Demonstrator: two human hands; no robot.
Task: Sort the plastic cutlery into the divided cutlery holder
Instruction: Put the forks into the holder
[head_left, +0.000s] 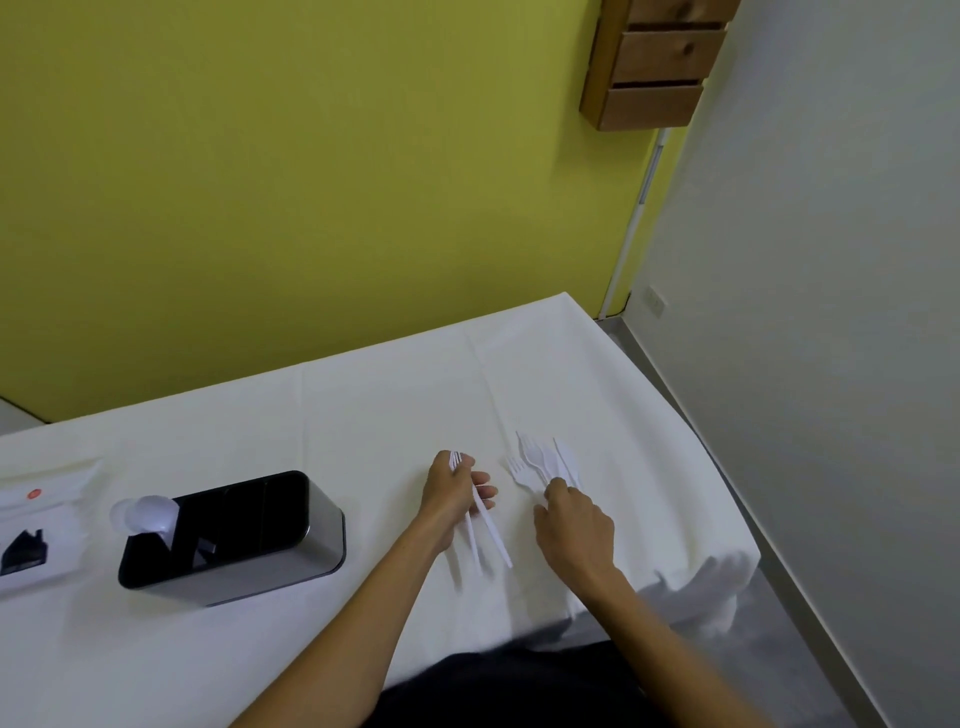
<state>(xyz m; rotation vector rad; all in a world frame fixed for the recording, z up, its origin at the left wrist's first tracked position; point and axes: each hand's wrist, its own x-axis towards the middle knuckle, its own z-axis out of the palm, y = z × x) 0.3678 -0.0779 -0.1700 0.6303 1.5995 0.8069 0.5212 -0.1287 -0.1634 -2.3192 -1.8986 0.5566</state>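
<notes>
While we look down on it, the cloth-covered worktop (363, 405) fills the lower view, and a yellow-green wall (311, 182) rises behind the cutlery holder (234, 535). A wooden drawer unit (654, 67) hangs on that wall, high up and well to the holder's right. The holder is a dark, steel-sided box standing upright with its compartments open to us. To its left lies a flat plastic packet (31, 525), close beside it. White spoons (148, 512) stand in the holder's leftmost compartment, bowls up and leaning out over the rim.

To the holder's right, apart from it, our left hand (452, 493) grips a bundle of white forks (480, 525). The tines show past the knuckles on the far side, and the handles trail back toward us. Further right of the holder, our right hand (571, 530) has its fingers bent down onto the handles of a loose pile of cutlery (540, 462). That pile is mostly forks, plus a piece we cannot name. We cannot tell whether this hand pinches anything or only touches.

Open cloth lies between the holder and the left hand, and more behind the holder up to the wall. Far right of the holder, just beyond the pile, the worktop ends and the cloth hangs over the corner.
</notes>
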